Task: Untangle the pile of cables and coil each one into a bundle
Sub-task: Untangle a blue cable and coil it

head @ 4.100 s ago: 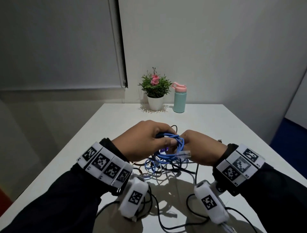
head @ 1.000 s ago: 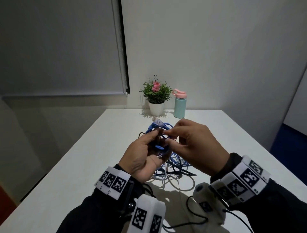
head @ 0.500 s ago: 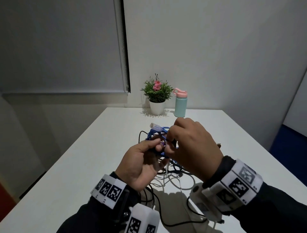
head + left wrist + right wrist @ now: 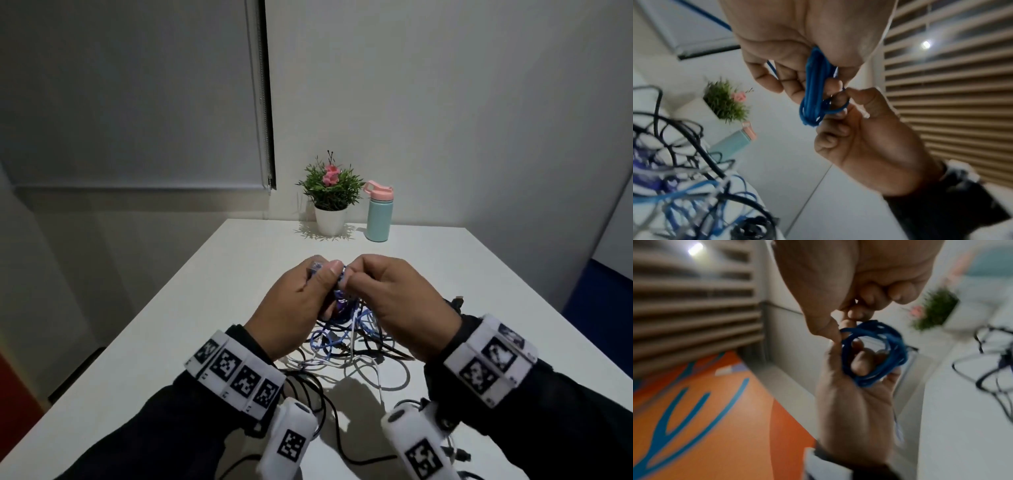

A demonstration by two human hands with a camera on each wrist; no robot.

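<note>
A small coil of blue cable (image 4: 812, 91) is held in the air over the tangled pile (image 4: 342, 346). My left hand (image 4: 325, 274) grips the coil, thumb on top and fingers curled through its loops (image 4: 898, 344). A clear plug (image 4: 315, 265) peeks out by the left forefinger. My right hand (image 4: 352, 277) meets the left and pinches a turn of the blue cable (image 4: 838, 110) wrapped across the coil. In the head view the hands hide most of the coil. A blue strand runs down from the hands into the pile.
The pile of black, white and blue cables (image 4: 684, 194) lies on the white table (image 4: 239, 274) under and in front of my wrists. A potted plant (image 4: 330, 195) and a teal bottle with a pink lid (image 4: 378, 212) stand at the far edge.
My left hand has turned from palm-up to back-up and closed over the blue coil. The right hand has shifted from above the coil to its right side. The plug end now barely shows.
</note>
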